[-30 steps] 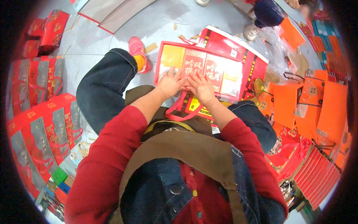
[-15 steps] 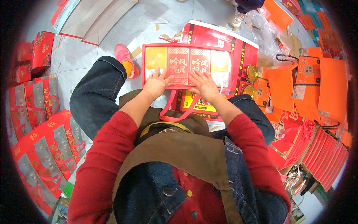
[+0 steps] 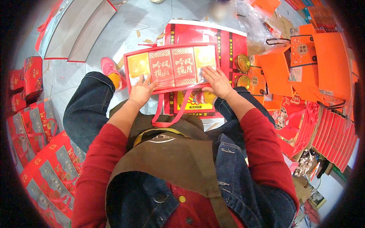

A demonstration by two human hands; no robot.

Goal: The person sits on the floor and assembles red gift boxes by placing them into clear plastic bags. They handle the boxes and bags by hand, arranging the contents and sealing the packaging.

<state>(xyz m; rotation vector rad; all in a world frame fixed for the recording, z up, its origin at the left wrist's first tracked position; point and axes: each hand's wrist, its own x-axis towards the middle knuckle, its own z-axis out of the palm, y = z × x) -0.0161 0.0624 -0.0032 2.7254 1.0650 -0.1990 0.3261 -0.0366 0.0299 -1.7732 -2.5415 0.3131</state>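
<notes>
A long red gift box [image 3: 137, 54] lies before me, slightly tilted, its contents showing. Two red packets with white lettering [image 3: 173, 68] fill its middle, and a gold-coloured piece [image 3: 138, 64] sits at either end. My left hand [image 3: 142, 91] rests with spread fingers on the near left part. On the near right corner lies my right hand [image 3: 218, 81], fingers stretched over the right-end contents. A pink ribbon handle [image 3: 167, 124] loops from the near side toward my apron. Beneath is a larger red package [image 3: 237, 41] with a yellow panel, partly hidden.
Two round gold tins [image 3: 242, 63] stand at the right. Orange bags [image 3: 332, 64] and stacked red bags [image 3: 298, 125] crowd that side. Red-and-grey gift bags [image 3: 49, 167] line the left, below red boxes [image 3: 33, 76]. An open paper bag [image 3: 81, 28] lies at far left.
My right hand has slid outward from the middle packets to the right end of the box. My left hand has shifted toward the near edge. The box now sits more tilted.
</notes>
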